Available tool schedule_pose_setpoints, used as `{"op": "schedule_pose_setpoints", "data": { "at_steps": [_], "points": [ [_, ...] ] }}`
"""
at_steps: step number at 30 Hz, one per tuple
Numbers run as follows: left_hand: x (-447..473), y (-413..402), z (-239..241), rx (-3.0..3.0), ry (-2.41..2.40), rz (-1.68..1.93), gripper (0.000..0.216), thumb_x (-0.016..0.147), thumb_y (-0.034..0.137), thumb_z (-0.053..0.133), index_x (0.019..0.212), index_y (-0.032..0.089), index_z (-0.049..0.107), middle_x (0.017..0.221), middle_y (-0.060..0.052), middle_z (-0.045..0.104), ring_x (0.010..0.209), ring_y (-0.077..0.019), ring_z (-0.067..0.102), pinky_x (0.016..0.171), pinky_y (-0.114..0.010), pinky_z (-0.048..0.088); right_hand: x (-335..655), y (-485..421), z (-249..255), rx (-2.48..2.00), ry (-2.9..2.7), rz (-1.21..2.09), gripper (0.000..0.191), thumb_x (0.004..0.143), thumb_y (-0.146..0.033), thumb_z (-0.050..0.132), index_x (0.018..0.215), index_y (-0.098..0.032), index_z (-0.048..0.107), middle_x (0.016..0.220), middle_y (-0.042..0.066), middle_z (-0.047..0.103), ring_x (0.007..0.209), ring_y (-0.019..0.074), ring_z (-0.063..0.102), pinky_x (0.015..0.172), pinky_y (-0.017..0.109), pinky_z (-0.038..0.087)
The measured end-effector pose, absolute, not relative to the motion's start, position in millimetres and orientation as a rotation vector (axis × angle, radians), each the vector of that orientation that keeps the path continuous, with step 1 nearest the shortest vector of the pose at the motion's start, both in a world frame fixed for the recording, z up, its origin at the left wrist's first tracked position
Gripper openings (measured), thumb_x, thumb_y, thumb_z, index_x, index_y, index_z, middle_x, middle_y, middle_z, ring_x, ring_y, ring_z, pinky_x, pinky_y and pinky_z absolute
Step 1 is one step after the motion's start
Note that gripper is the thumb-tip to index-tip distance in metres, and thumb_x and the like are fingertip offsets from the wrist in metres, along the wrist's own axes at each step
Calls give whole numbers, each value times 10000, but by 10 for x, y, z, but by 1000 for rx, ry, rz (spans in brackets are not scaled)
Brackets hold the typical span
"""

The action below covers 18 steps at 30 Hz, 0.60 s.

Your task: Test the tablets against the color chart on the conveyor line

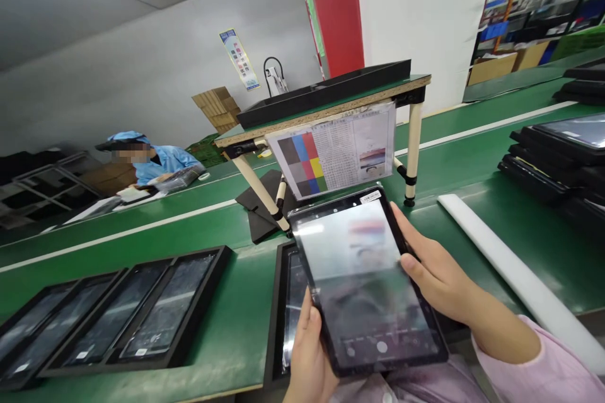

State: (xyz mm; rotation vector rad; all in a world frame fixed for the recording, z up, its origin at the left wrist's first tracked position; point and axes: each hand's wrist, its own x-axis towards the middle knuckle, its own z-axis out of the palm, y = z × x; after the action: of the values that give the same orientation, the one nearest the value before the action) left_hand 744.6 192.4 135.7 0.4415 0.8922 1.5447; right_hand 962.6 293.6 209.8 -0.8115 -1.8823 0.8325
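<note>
Two bare hands grasping one black rectangular tablet (366,283), raised above the green conveyor belt (227,321): left hand (307,359) clamped on the lower edge, right hand (437,274) on the right edge, thumb on the glass. Camera view live on screen, aimed at the laminated colour-block test chart (333,151) hung from the small table (326,104). Judged mid-check; next likely calling for steady framing. Chart print too small to read; no brand legible.

Tablet (366,283) in my hands: black bezel, washed-out grey screen. Chart sheet (333,154): grey, blue, red, yellow, green blocks on white. Belt (142,227) green with white stripes. My sleeve (548,371) pale pink. Trays (118,315) black. Pillar (335,6) red.
</note>
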Motion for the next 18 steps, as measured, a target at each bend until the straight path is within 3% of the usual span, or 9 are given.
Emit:
{"op": "schedule_pose_setpoints", "data": {
  "at_steps": [2, 6, 10, 13, 15, 18],
  "points": [
    [7591, 1973, 1409, 347, 889, 1506, 468, 717, 529, 808, 1167, 472, 692, 1185, 4, 736, 1095, -302, 693, 1062, -554, 453, 9668, 3019, 1938, -780, -1711, 1055, 774, 943, -692, 386, 1582, -282, 232, 1580, 30, 356, 1412, 302, 404, 1107, 423, 427],
    [7894, 2130, 1425, 175, 922, 1408, 707, 728, 455, 811, 1380, 345, 560, 1269, -67, 697, 1173, -300, 652, 1042, -495, 490, 9827, 3233, 1521, -1067, -1347, 1277, 896, 898, -804, 233, 1601, -257, 140, 1514, 123, 458, 1218, 301, 605, 995, 471, 521],
    [8120, 2317, 1258, 128, 1096, 1296, 644, 844, 399, 673, 1446, 272, 481, 1258, -96, 697, 1157, -268, 662, 989, -455, 529, 10036, 3351, 1212, -1404, -1347, 1022, 915, 887, -798, 307, 1597, -242, 157, 1510, 146, 450, 1366, 316, 460, 1163, 560, 303],
    [8223, 2439, 1106, 304, 1196, 1246, 549, 895, 410, 570, 1412, 232, 523, 1280, -115, 683, 1227, -280, 618, 1038, -489, 486, 10095, 3320, 1155, -1403, -1485, 923, 835, 868, -785, 379, 1518, -260, 399, 1465, 128, 500, 1385, 331, 421, 1189, 574, 229],
    [8234, 2471, 1041, 412, 1267, 1265, 542, 890, 421, 573, 1384, 197, 554, 1376, -130, 618, 1349, -282, 508, 1136, -480, 380, 10075, 3267, 1162, -1356, -1634, 903, 664, 835, -756, 483, 1304, -315, 647, 1383, 94, 582, 1351, 354, 450, 1177, 603, 224],
    [8116, 2390, 1022, 537, 1340, 1327, 613, 843, 434, 658, 1395, 191, 547, 1544, -107, 443, 1469, -252, 328, 1224, -395, 212, 10001, 3191, 1158, -1297, -2022, 788, 428, 869, -641, 523, 1072, -355, 767, 1357, 78, 610, 1352, 409, 424, 1097, 706, 236]
  ]
}}
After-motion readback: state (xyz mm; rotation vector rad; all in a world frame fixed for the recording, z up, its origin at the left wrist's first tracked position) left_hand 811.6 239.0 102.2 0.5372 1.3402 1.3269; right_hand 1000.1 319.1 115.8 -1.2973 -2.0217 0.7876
